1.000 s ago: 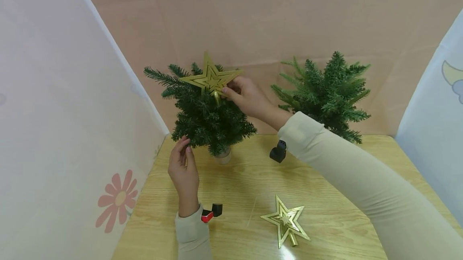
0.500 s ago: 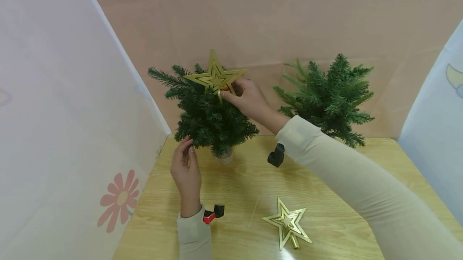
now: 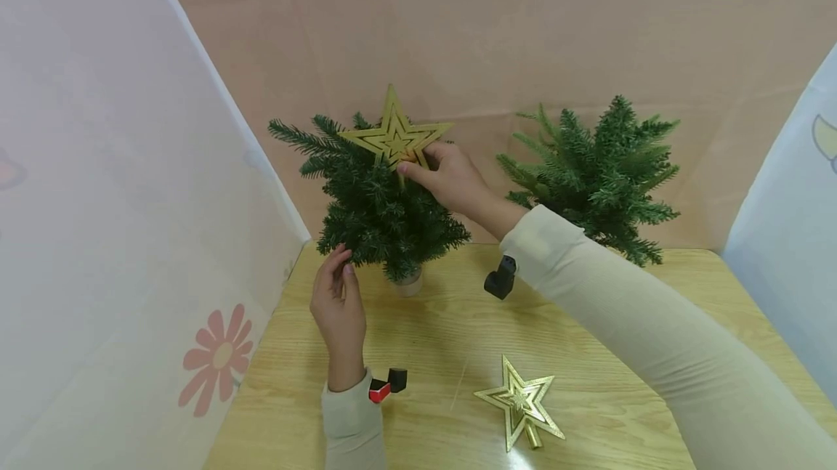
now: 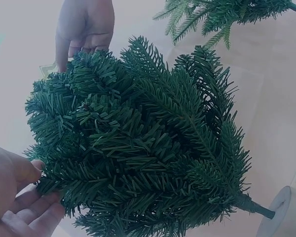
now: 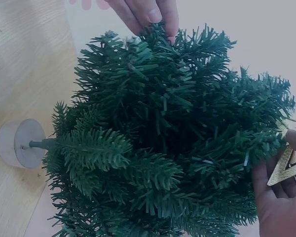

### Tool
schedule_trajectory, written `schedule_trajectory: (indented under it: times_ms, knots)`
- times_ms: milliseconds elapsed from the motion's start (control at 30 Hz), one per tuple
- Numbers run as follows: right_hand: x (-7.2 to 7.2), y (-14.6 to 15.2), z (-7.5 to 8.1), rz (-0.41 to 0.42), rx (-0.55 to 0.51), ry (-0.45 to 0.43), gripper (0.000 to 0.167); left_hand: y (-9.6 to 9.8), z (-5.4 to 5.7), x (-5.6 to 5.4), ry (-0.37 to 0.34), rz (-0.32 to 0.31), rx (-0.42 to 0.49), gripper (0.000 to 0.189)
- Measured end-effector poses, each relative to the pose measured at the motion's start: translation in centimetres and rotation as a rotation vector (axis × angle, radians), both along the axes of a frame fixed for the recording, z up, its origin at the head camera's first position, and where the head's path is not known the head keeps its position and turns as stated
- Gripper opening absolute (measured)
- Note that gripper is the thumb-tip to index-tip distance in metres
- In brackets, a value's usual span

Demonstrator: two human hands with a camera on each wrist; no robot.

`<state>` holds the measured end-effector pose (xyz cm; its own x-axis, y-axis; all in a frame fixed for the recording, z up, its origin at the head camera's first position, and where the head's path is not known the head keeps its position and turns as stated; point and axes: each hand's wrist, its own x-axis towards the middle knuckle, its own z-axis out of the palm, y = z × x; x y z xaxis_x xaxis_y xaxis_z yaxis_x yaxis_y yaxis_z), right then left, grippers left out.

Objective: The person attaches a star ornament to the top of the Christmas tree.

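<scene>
My right hand [image 3: 454, 178] pinches the lower part of a gold star tree topper [image 3: 395, 142] at the top of the left small Christmas tree [image 3: 386, 219]. The star stands with one point up, and its short stem is mostly hidden by thumb and needles. One gold corner of this star [image 5: 287, 165] shows beside the right palm in the right wrist view. My left hand [image 3: 340, 310] is low at the tree's left front. In the left wrist view, the left hand's thumb and fingers [image 4: 39, 210] pinch a branch tip. A pale round base [image 3: 408, 284] supports the tree.
A second gold star topper [image 3: 519, 401] lies on the wooden table [image 3: 431, 339] near the front. Another small green tree [image 3: 595, 176] stands at the back right, partly behind the right sleeve. Fabric walls [image 3: 458, 34] enclose the table at the back and both sides.
The star has become more upright and shifted slightly right over the treetop, the right thumb now covering its stem. The left hand keeps its place at the low branch. The whole view drifted slightly.
</scene>
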<state>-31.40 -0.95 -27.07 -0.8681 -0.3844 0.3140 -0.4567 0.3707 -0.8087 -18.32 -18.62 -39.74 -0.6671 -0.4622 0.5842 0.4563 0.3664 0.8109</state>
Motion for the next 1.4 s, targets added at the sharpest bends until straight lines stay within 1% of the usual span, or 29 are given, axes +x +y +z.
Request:
schedule_trajectory:
  times_ms: [133,333,467,600,767,967,1133,1233,1300,1400]
  knots:
    - [-0.1,0.1,0.1,0.009,0.014,0.024,0.042,0.1,0.1,0.1,0.000,0.000,-0.002,0.023]
    - [0.0,0.1,0.2,0.009,0.067,0.055,0.036,0.0,-0.1,0.0,0.016,-0.008,-0.005,0.023]
    - [0.1,0.2,0.3,0.017,0.069,0.054,0.034,0.0,-0.1,-0.1,0.015,-0.016,-0.003,0.024]
    - [0.0,0.3,0.3,0.042,0.050,0.046,0.033,-0.1,-0.1,-0.2,0.017,-0.016,-0.005,0.023]
    - [-0.1,0.5,0.1,0.068,0.016,0.000,0.029,-0.2,-0.2,-0.2,0.016,-0.015,-0.002,0.023]
    - [-0.2,0.6,0.1,0.063,-0.011,-0.009,0.030,-0.1,-0.1,-0.2,0.014,-0.014,-0.005,0.023]
    - [-0.5,0.7,0.0,0.062,-0.069,-0.004,0.036,-0.1,0.2,-0.3,0.015,-0.013,-0.007,0.023]
    - [-0.5,0.9,0.0,0.060,-0.095,-0.003,0.036,-0.1,0.2,-0.2,0.014,-0.012,-0.006,0.023]
    - [-0.4,1.0,-0.1,0.061,-0.119,-0.015,0.035,-0.1,0.2,-0.2,0.013,-0.010,-0.004,0.023]
    - [-0.3,1.3,-0.4,0.039,-0.135,-0.034,0.035,-0.2,0.1,-0.1,0.017,-0.006,-0.003,0.024]
